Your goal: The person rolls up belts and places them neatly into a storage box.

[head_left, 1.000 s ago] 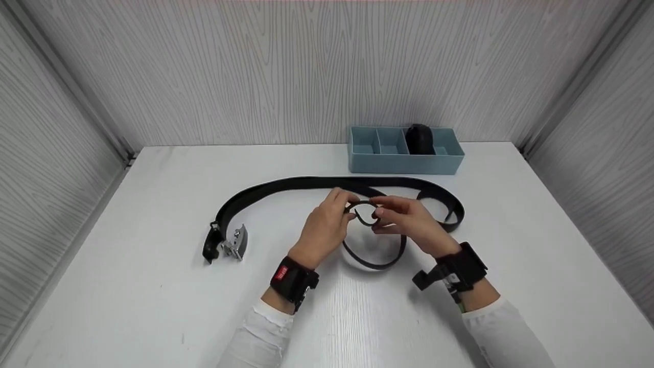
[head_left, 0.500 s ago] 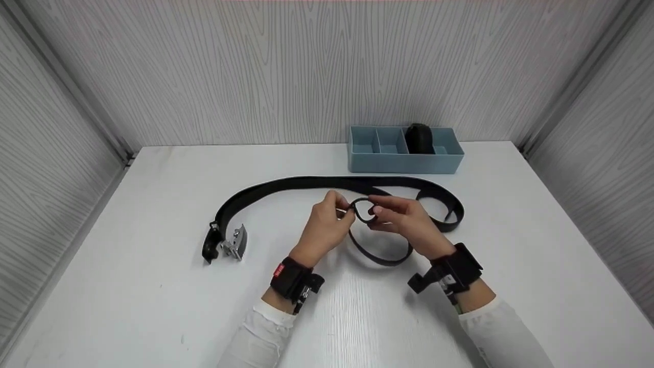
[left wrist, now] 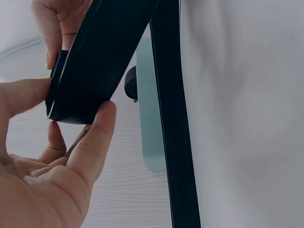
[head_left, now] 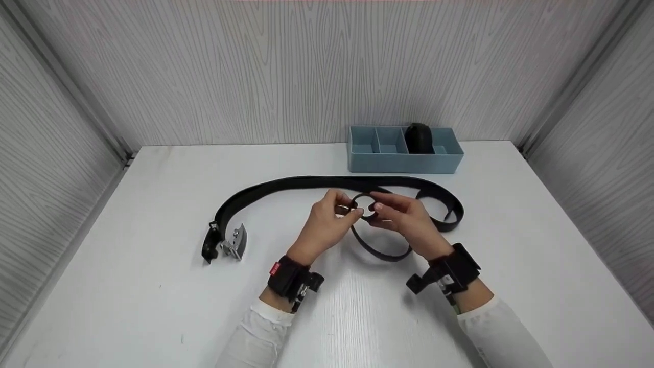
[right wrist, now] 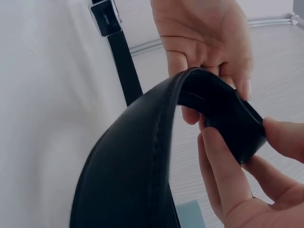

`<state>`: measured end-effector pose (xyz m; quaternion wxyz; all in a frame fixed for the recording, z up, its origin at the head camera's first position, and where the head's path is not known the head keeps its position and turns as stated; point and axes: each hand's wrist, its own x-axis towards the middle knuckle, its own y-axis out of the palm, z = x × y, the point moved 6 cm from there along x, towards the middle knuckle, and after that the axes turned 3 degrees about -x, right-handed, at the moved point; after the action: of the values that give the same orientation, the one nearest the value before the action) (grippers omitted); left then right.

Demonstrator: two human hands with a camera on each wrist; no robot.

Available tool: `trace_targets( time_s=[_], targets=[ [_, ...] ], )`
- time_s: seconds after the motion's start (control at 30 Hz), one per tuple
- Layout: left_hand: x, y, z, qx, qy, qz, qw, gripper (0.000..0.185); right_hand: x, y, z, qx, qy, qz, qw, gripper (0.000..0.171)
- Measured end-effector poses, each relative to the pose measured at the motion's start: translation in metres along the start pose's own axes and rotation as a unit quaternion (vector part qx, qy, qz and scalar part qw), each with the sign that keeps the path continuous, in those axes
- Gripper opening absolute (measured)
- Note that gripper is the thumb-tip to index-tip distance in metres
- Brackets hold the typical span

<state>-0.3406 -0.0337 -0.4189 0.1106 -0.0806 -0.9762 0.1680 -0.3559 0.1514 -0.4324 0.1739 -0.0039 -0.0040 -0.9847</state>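
A black leather belt [head_left: 306, 182] lies in a long curve on the white table, its silver buckle [head_left: 237, 244] at the left end. The belt's other end is curled into a small ring, held up between both hands. My left hand [head_left: 324, 225] pinches the ring's left side between thumb and fingers. On its right side, my right hand [head_left: 413, 225] grips the same curl with thumb and fingertips. Close up in the right wrist view, the curled belt end [right wrist: 237, 128] overlaps itself between the fingers. A wider loop [head_left: 380, 255] of belt hangs below the hands.
At the back right stands a blue-grey divided box [head_left: 403, 164]. One compartment holds a black rolled strap [head_left: 419, 139], whose spiral shows in the left wrist view. Wood-grain panels [head_left: 245, 76] enclose the table at the back and sides.
My left hand has shifted its pinch, its thumb now over the ring's lower left edge. The ring has become a little smaller, and the hanging loop has moved slightly right and up.
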Motion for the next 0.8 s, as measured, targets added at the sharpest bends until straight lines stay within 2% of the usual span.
trace_targets(
  time_s=[0.2, 0.33, 0.4, 0.5, 0.57, 0.67, 0.8],
  targets=[
    [0.0001, -0.0030, -0.0010, 0.009, -0.006, 0.011, 0.9999, 0.020, 0.0004, 0.0010, -0.0023, -0.021, 0.012, 0.014, 1.000, 0.050],
    [0.0006, -0.0050, -0.0019, 0.021, -0.013, 0.026, 0.9994, 0.017, 0.0021, -0.0005, -0.0028, -0.068, 0.019, 0.026, 0.997, 0.049],
    [0.0004, -0.0043, -0.0020, 0.031, -0.018, 0.044, 0.9984, 0.016, 0.0019, -0.0023, -0.0012, -0.114, 0.014, 0.036, 0.993, 0.047],
    [-0.0009, 0.0001, -0.0025, 0.051, -0.013, 0.088, 0.9948, 0.015, 0.0004, -0.0045, 0.0016, -0.184, 0.001, 0.066, 0.981, 0.044],
    [-0.0021, 0.0030, -0.0029, 0.059, -0.010, 0.114, 0.9917, 0.015, -0.0005, -0.0047, 0.0024, -0.211, -0.006, 0.084, 0.974, 0.042],
    [-0.0027, 0.0039, -0.0033, 0.057, -0.007, 0.121, 0.9910, 0.014, -0.0010, -0.0034, 0.0019, -0.200, -0.007, 0.095, 0.975, 0.041],
    [-0.0003, 0.0016, -0.0009, 0.029, -0.017, 0.076, 0.9965, 0.017, -0.0005, -0.0024, -0.0009, -0.129, 0.006, 0.061, 0.990, 0.042]
  ],
)
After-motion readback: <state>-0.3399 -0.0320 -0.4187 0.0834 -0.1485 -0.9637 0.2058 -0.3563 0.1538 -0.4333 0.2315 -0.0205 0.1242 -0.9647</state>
